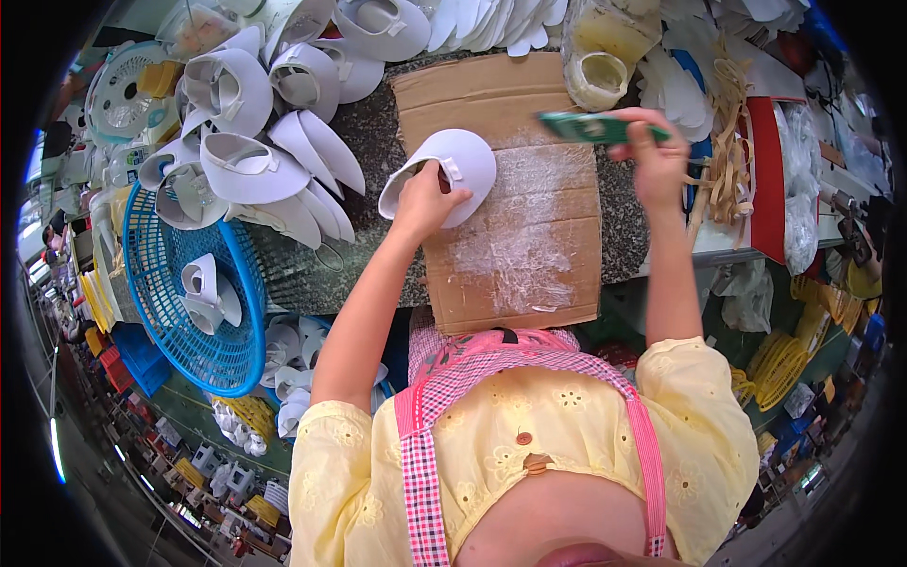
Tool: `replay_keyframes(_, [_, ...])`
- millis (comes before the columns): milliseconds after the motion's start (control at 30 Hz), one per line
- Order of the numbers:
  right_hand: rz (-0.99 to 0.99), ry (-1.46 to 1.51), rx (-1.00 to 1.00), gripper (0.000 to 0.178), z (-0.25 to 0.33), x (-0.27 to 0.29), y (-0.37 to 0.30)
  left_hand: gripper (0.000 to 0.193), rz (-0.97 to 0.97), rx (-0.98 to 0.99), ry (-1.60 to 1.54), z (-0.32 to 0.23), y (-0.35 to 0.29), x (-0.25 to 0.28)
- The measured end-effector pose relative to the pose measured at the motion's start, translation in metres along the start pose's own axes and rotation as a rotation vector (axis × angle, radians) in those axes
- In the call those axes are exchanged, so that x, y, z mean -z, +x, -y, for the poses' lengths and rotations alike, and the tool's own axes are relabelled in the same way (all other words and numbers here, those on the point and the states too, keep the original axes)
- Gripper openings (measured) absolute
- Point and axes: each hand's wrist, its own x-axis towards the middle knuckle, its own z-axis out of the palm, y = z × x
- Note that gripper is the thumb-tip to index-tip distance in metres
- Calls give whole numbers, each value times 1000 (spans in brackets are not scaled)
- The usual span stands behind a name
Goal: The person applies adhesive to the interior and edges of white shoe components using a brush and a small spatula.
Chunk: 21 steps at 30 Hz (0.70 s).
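Note:
My left hand grips a white visor-like piece by its inner opening, with the thumb over its edge. It has a broad curved brim and a small tab, and rests on or just above a cardboard sheet smeared with white residue. To the right, my raised right hand is closed around a long, flat green tool, blurred by motion. The tool points left, over the far part of the cardboard and apart from the white piece; its exact kind is unclear.
Similar white pieces are piled at the left, beside a tilted blue basket. A residue-coated container stands beyond the cardboard. Flat white pieces lie at the back. Tan strips hang at the right near a red panel.

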Motion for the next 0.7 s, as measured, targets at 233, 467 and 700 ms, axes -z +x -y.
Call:
replay_keyframes(233, [331, -204, 53, 12, -64, -84, 25, 41, 460, -11, -485, 16, 12, 13])
replay_keyframes(467, [714, -293, -34, 13, -57, -64, 18, 24, 186, 44, -281, 18, 6, 1])
replay_keyframes(700, [523, -198, 40, 15, -72, -83, 27, 21, -63, -198, 244, 3, 4, -7])
